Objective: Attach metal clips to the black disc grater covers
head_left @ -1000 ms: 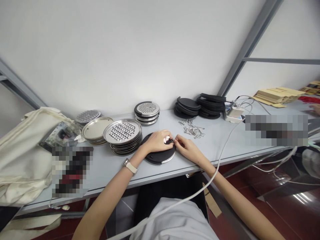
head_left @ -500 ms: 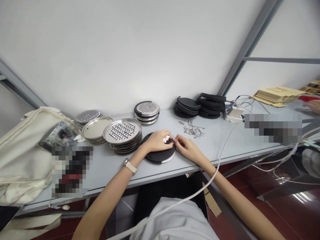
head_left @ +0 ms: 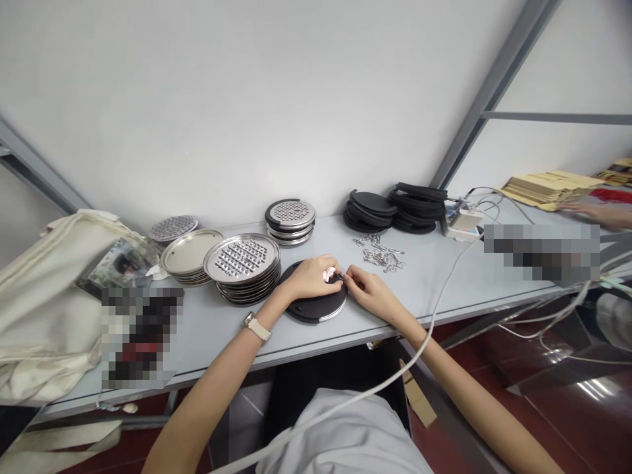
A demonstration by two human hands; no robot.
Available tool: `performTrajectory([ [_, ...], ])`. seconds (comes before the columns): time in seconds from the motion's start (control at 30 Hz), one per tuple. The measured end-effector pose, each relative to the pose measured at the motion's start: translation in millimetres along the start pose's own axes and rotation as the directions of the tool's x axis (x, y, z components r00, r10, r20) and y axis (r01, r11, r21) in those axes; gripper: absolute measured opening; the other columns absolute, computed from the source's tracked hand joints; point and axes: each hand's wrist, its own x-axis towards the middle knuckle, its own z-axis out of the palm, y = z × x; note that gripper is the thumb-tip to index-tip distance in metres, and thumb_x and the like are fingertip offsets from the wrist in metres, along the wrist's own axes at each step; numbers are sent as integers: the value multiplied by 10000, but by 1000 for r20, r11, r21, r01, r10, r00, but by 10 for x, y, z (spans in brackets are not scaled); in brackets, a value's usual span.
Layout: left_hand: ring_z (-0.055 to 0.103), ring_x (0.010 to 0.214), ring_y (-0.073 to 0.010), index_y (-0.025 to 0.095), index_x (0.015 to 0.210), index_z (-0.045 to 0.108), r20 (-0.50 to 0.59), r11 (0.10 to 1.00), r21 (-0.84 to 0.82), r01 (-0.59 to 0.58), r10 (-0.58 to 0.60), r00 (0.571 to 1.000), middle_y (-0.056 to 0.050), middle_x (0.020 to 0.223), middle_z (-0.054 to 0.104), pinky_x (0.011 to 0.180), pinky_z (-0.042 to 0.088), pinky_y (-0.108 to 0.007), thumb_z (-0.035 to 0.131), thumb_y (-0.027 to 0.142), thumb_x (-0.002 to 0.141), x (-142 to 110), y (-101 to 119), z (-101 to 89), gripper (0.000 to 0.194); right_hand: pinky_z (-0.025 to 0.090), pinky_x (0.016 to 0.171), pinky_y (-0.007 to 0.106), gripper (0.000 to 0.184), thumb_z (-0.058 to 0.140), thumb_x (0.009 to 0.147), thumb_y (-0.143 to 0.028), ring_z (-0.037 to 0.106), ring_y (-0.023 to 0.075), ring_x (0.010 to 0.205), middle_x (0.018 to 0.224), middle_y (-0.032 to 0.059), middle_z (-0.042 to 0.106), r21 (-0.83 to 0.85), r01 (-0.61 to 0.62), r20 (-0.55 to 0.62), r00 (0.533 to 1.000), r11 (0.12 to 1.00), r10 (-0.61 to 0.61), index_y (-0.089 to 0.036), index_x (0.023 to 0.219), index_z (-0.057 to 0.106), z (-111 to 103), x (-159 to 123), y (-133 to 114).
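A black round disc (head_left: 316,309) with a strip of silver metal at its lower right edge lies flat near the table's front. Over its upper part curves my left hand (head_left: 313,276), fingers closed at the right edge; a crumpled white piece (head_left: 329,274) shows between them. My right hand (head_left: 368,289) pinches a small shiny metal part at that same edge, mostly hidden by the fingertips. Loose metal clips (head_left: 382,257) lie in a pile beyond my right hand. Just left of the disc stands a stack of round metal graters (head_left: 241,259).
Metal discs (head_left: 192,252) and more graters (head_left: 291,217) stand at the back left. Stacked black discs (head_left: 370,205) sit near the wall. A white cable (head_left: 434,316) crosses in front of my right forearm. Far right, another person's hand (head_left: 587,212) is beside yellow cardboard pieces (head_left: 550,187).
Both my hands stay at the disc's right edge with hardly any movement. The other person's hand at the far right has reached further left, toward the cardboard.
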Motion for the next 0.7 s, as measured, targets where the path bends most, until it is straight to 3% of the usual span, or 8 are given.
performTrajectory([
  [0.7,583,779,-158,209,826,604,18,1000,-12,13,-12,1000,12,841,626,700,429,-271,605,305,761,5,10,-7,116,294,557,245,265,388,947,-305,434,123,546,581,-46,435,-9,23,1,1000,1000,-23,-212,699,375,-20,2,-19],
])
